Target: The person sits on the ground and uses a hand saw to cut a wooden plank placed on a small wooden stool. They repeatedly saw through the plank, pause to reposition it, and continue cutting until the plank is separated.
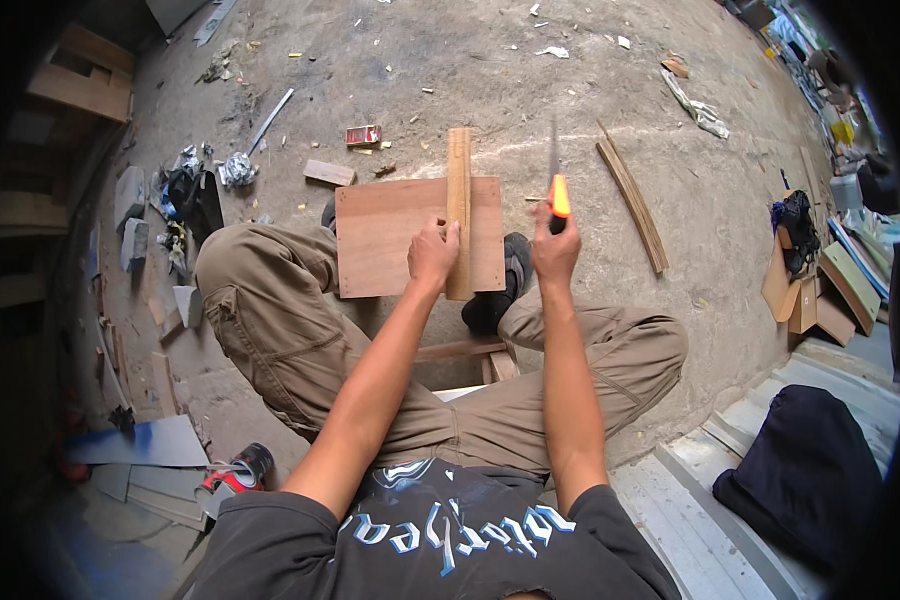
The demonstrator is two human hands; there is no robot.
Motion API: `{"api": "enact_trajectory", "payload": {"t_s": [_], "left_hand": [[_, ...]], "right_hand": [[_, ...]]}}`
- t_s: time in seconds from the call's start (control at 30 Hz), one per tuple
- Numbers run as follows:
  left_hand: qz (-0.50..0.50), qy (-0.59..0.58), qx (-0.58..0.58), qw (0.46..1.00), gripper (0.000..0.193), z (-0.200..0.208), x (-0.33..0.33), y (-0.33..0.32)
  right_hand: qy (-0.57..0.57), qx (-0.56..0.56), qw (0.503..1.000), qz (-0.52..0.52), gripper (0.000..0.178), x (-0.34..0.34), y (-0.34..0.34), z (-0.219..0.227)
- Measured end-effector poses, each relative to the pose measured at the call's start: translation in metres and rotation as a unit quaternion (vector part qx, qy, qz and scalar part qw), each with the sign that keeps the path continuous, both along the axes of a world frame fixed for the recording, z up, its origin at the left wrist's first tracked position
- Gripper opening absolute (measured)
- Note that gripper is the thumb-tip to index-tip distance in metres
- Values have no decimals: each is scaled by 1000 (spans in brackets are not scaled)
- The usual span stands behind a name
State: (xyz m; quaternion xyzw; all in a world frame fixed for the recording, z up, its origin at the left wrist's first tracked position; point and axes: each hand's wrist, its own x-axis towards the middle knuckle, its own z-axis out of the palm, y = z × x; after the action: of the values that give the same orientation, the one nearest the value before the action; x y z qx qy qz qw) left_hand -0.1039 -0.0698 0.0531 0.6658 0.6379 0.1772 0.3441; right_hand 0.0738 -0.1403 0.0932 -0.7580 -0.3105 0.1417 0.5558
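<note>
A reddish-brown wooden board (380, 235) lies in front of my knees, level above the floor. Across its right part runs a narrow wooden strip (458, 185), jutting past the board's far and near edges. My left hand (433, 252) is closed on the strip near its lower half, the fingers partly hidden. To the right, my right hand (557, 248) grips the orange and black handle of a handsaw (559, 196). Its thin blade points away from me, seen nearly edge-on and a little blurred, apart from the strip.
Another wooden strip (632, 205) lies on the concrete floor at the right. A small wood block (330, 172) and a red box (363, 135) are beyond the board. Grey blocks (130, 195) stand left, cardboard (805, 295) right, and a dark cloth bundle (802, 470) lower right.
</note>
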Motion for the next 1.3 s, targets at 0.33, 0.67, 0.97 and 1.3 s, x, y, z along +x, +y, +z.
{"api": "enact_trajectory", "payload": {"t_s": [0.33,0.67,0.97,1.3], "left_hand": [[-50,6,114,992,49,-31,8,-11],[-139,32,109,984,79,-40,11,-38],[-134,-17,63,989,66,-33,8,-32],[-159,26,90,983,70,-41,11,-33]], "right_hand": [[47,9,995,86,43,-66,-1,29],[99,22,987,124,41,-90,0,43],[83,5,988,131,41,-103,3,60],[93,7,984,153,34,-106,11,93]]}}
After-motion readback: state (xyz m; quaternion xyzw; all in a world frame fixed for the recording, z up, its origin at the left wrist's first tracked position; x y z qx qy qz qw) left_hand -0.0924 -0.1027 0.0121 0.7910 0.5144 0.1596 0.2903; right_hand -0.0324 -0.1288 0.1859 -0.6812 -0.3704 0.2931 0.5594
